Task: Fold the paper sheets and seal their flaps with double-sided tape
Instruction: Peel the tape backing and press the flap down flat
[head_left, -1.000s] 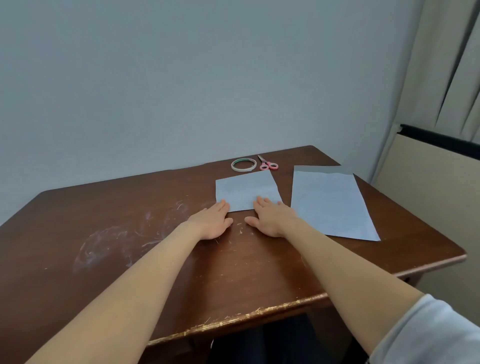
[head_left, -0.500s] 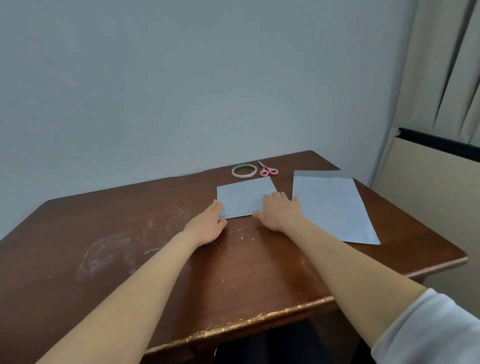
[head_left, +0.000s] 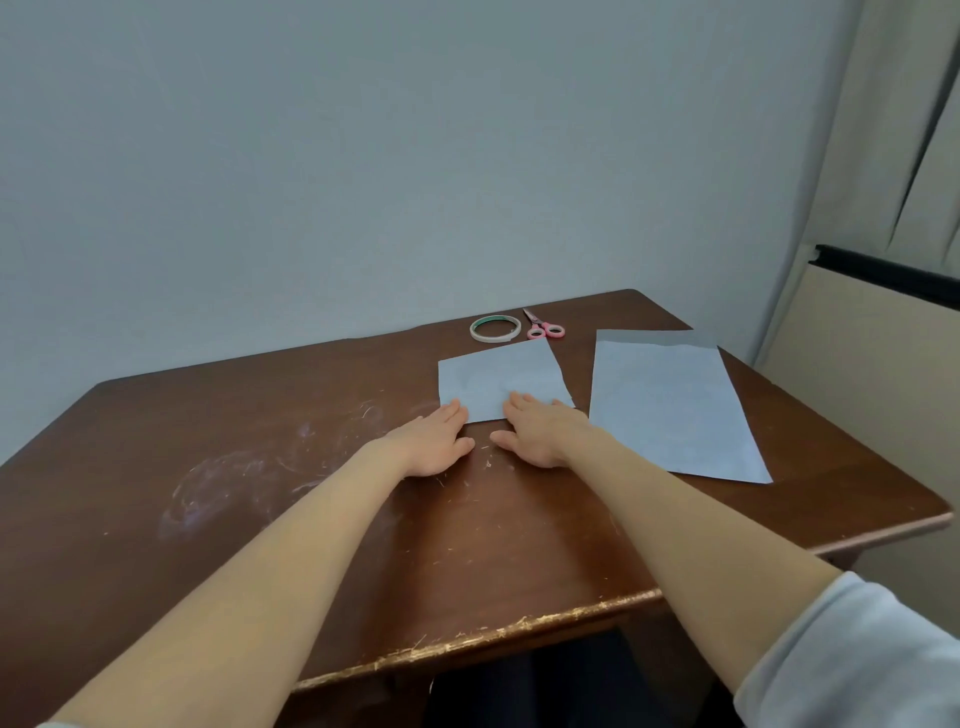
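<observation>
A folded pale blue paper sheet (head_left: 498, 379) lies flat on the brown wooden table (head_left: 260, 467). My left hand (head_left: 434, 441) lies flat with straight fingers, its tips pressing the sheet's near left corner. My right hand (head_left: 543, 431) lies flat beside it, fingers pressing the near edge towards the right. An unfolded blue sheet (head_left: 670, 405) lies to the right, apart from both hands. Behind the folded sheet sit a roll of double-sided tape (head_left: 495, 328) and small pink-handled scissors (head_left: 543, 329).
The table's worn front edge (head_left: 493, 636) runs close to my body. A pale wall stands right behind the table. A curtain (head_left: 904, 130) and a beige panel with a black rail (head_left: 883, 270) are at the right. Scratches mark the table's left half.
My right hand slid back from on top of the folded sheet to its near edge. My left hand stayed at the near left corner. The view shifted slightly.
</observation>
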